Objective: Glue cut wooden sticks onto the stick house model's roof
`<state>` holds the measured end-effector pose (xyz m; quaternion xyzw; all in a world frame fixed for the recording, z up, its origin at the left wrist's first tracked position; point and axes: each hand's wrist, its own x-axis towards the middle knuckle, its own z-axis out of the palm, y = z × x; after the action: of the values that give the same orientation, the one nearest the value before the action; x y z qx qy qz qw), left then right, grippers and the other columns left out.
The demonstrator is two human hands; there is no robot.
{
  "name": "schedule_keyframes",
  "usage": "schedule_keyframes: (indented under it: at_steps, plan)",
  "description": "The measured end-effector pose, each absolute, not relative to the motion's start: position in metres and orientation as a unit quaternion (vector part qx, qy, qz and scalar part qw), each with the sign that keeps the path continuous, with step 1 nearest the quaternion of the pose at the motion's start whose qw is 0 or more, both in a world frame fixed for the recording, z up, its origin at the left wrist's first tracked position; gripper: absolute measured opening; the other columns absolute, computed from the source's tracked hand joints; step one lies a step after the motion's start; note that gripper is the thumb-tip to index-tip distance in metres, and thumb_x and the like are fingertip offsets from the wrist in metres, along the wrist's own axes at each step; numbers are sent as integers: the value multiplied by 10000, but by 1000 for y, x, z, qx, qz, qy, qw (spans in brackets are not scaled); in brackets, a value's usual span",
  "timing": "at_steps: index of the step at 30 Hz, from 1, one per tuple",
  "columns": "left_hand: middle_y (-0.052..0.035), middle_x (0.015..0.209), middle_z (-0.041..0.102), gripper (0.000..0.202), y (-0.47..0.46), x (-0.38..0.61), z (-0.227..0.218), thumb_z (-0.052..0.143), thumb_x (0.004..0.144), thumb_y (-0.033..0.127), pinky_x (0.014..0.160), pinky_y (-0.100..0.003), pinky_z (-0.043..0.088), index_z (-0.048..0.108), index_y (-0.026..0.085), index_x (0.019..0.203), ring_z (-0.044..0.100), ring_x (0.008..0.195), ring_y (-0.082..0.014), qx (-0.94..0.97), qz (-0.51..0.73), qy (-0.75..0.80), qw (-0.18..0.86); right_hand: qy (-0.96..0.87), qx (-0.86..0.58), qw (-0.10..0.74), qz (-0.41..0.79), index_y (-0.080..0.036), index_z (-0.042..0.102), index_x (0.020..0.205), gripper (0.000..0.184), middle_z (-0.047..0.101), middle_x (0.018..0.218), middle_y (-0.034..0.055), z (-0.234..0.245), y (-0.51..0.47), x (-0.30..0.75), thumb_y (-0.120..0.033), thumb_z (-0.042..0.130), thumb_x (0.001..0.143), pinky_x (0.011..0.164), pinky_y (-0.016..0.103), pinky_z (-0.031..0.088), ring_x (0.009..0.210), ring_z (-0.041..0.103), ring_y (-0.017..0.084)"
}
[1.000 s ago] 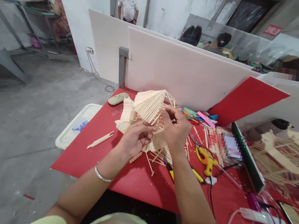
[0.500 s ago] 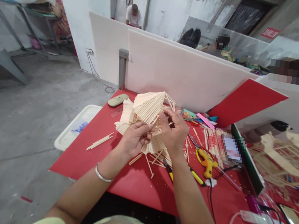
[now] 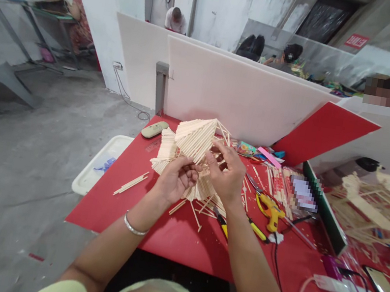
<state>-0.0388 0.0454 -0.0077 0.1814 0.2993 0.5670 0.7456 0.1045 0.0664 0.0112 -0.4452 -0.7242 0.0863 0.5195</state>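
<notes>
A model built of pale wooden sticks (image 3: 192, 138), with slanted roof-like panels, stands on the red table (image 3: 172, 234) in front of me. My left hand (image 3: 174, 178) grips its lower front, fingers curled on the sticks, a silver bangle on that wrist. My right hand (image 3: 225, 173) is closed on the model's right side just under the slanted panel, fingertips pinched on sticks there. Loose sticks (image 3: 131, 183) lie on the table to the left and under the model.
A yellow glue gun (image 3: 269, 211) with its black cord lies right of my hands, beside yellow-handled tools (image 3: 237, 226). A white tray (image 3: 98, 164) hangs off the table's left edge. A white partition (image 3: 241, 94) backs the table. Another stick model (image 3: 375, 206) stands far right. People sit beyond the partition.
My hands have shifted slightly on the stick model, the right fingers moving lower and left under the slanted panel. The person standing at the back has bent down.
</notes>
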Motion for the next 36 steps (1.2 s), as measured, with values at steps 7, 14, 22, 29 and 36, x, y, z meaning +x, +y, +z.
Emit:
schedule_keyframes:
  at_steps: [7, 14, 22, 29, 36]
  plan:
    - [-42, 693, 673, 189, 48, -39, -10, 676, 736, 290, 403, -173, 394, 618, 114, 774, 554, 487, -75, 184, 569, 284, 750, -727, -435, 525, 82, -290, 632, 1224, 313, 699, 1099, 41, 13, 65, 104, -333, 591, 916, 778, 335, 558, 915, 650, 175]
    - [-32, 655, 655, 170, 48, -38, -7, 716, 697, 226, 416, -165, 400, 671, 83, 776, 540, 479, -60, 204, 561, 296, 745, -727, -436, 524, 80, -281, 634, 1217, 305, 698, 1098, 42, 13, 66, 103, -331, 589, 920, 783, 328, 559, 914, 649, 170]
    - [-4, 664, 651, 204, 51, -35, -6, 759, 681, 206, 420, -144, 412, 702, 74, 826, 544, 477, -41, 211, 560, 293, 745, -726, -422, 538, 74, -288, 639, 1220, 315, 703, 1097, 41, 10, 70, 105, -320, 608, 909, 778, 337, 558, 927, 656, 177]
    - [-1, 641, 651, 183, 54, -34, -1, 753, 669, 191, 409, -143, 398, 699, 81, 806, 542, 462, -42, 212, 556, 295, 748, -729, -411, 544, 67, -306, 639, 1223, 317, 708, 1076, 32, 10, 71, 105, -310, 609, 908, 794, 351, 556, 945, 660, 186]
    - [-7, 634, 659, 165, 56, -33, -2, 753, 674, 198, 409, -144, 386, 695, 81, 774, 540, 455, -39, 213, 553, 305, 746, -725, -413, 548, 65, -312, 621, 1251, 343, 711, 1055, 27, 9, 71, 106, -308, 612, 908, 776, 350, 556, 921, 663, 184]
